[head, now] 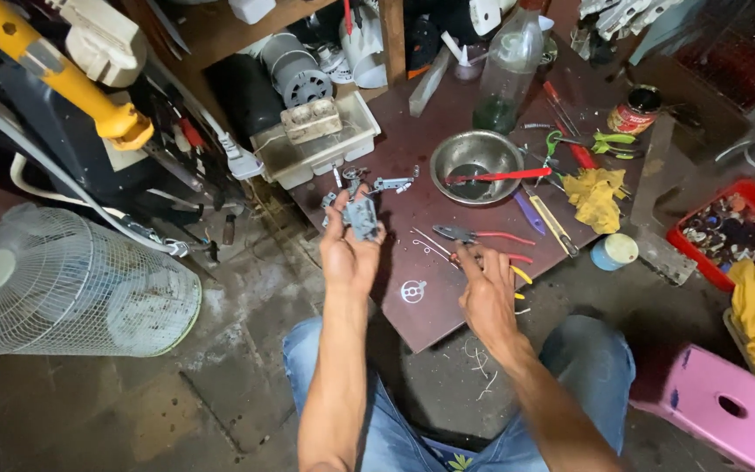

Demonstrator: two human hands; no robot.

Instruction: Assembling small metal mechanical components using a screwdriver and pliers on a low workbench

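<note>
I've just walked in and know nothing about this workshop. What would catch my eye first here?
Probably the left hand, raised at the middle and holding a small grey metal part over the dark brown board. Beside it the right hand reaches toward the red-handled pliers lying on the board. Farther back a steel bowl holds a red-handled tool, and a white fan cage lies on the floor at far left.
</note>
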